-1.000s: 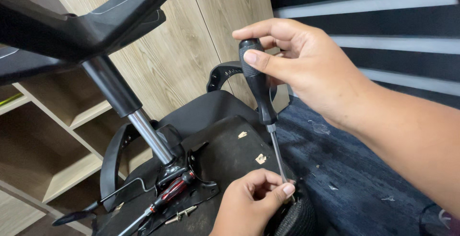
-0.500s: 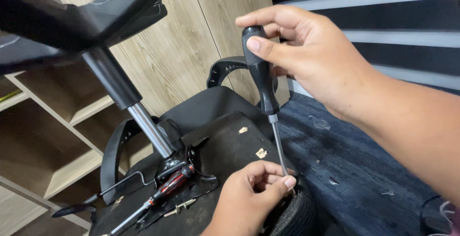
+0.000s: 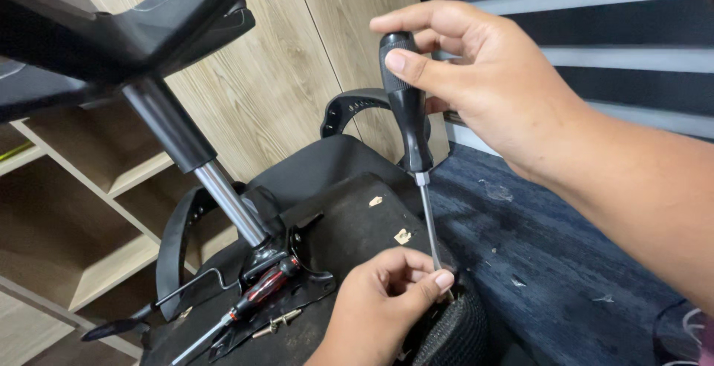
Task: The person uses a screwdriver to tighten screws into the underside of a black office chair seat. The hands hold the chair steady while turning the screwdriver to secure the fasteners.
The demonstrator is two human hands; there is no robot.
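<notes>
I have the black-handled screwdriver (image 3: 407,106) standing nearly upright over the overturned office chair. My right hand (image 3: 476,83) is wrapped round its handle, thumb pressed flat on the grip. Its steel shaft runs down to the edge of the black underside of the chair seat (image 3: 349,225), where my left hand (image 3: 383,303) pinches the tip between thumb and forefinger, fingers closed together against the shaft and resting on the mesh seat edge (image 3: 454,332). The screw itself is hidden under those fingers, so I cannot tell how deep it sits.

As I judge it, the fastening here is mid-way: the tip is seated and steadied, but loose screws (image 3: 277,323) lie on the seat plate, so some fixings are out of their holes. A second screwdriver with a red and black handle (image 3: 262,291) lies beside the mechanism plate, untouched. The chrome gas-lift column (image 3: 227,198) rises from the plate to the black star base (image 3: 126,16) overhead.

On the seat underside are two small torn pale scraps of sticker (image 3: 402,236), irregular and cream-coloured; nothing readable. Beyond are an armrest (image 3: 349,106), wood-grain panels (image 3: 297,68), open shelves (image 3: 89,210) and dark blue carpet (image 3: 550,247) with bits of debris.
</notes>
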